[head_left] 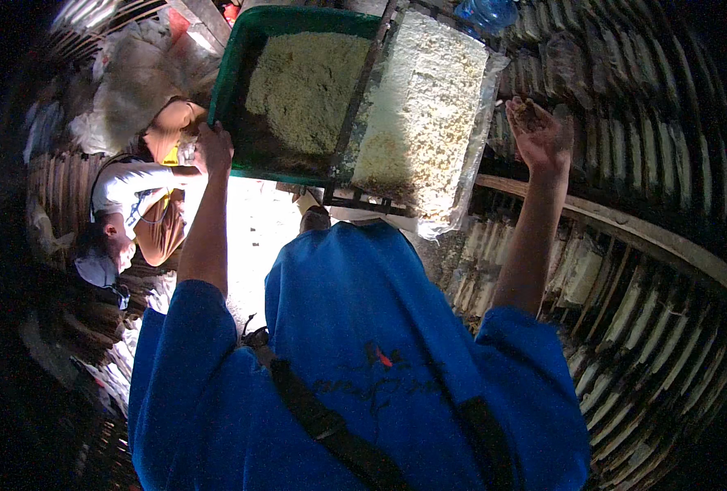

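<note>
My left hand (214,149) is closed on the near left corner of a green plastic tub (223,90). Inside the tub lies a heap of pale, crumbly grains (310,90). Right beside it, a shallow tray with a dark slatted frame (354,106) bears a clear plastic sheet (471,176) under a thick layer of pale grains (421,106), sunlit on the right. Beyond the tray's right side, my right hand (544,139) is turned palm up, its fingers apart and slightly bent. A dark patch shows on those fingers; whether it is crumbs or shadow, I cannot tell.
At the left a co-worker in a white shirt and cap (130,192) sits near a big translucent sack (126,98). Racks of tightly spaced, pale-edged slabs (658,311) line the right, with a wooden beam (625,221) across them. A blue clear bottle (486,15) stands behind the tray.
</note>
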A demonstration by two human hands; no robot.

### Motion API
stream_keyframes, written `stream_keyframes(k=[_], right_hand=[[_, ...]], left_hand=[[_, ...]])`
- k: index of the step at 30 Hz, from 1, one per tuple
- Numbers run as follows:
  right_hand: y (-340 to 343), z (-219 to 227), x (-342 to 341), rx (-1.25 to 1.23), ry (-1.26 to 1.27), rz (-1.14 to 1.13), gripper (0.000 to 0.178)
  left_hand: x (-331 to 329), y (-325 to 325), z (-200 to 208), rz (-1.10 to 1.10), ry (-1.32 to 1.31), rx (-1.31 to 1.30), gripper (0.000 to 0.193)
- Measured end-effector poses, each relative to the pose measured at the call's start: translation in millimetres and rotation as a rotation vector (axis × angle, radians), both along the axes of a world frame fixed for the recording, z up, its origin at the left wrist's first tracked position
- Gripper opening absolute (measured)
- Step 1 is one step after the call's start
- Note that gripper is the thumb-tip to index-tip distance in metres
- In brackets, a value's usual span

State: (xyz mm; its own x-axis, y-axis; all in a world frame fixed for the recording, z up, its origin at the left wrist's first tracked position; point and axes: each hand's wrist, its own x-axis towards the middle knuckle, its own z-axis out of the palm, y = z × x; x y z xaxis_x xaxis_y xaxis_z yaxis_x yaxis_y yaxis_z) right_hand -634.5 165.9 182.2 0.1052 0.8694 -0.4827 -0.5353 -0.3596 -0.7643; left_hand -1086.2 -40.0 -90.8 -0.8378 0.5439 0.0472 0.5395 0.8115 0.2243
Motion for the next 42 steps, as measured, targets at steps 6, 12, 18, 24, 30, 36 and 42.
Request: stream_keyframes(k=[6, 12, 18, 24, 30, 36, 42], right_hand=[[-7, -13, 17, 0.032, 0.043, -0.010, 0.038], [32, 9, -2, 0.260, 0.118, 0.028, 0.042], [83, 25, -5, 0.321, 0.036, 0.111, 0.040], [102, 31, -18, 0.273, -0.022, 0.029, 0.035], [143, 8, 2, 0.325, 0.039, 0.197, 0.034], [192, -17, 10, 0.391, 0.153, 0.339, 0.040], [224, -3, -4, 0.310, -0.176, 0.526, 0.041]], left_hand=[[4, 7, 5, -0.008, -0.108, -0.037, 0.038], [5, 2, 14, 0.022, -0.070, -0.061, 0.039], [7, 7, 8, 0.032, -0.069, -0.004, 0.037], [9, 9, 9, 0.038, -0.095, -0.027, 0.037], [7, 9, 10, 0.028, -0.112, -0.050, 0.040], [5, 12, 14, 0.011, -0.106, -0.049, 0.039], [7, 13, 24, 0.070, -0.177, -0.090, 0.038]])
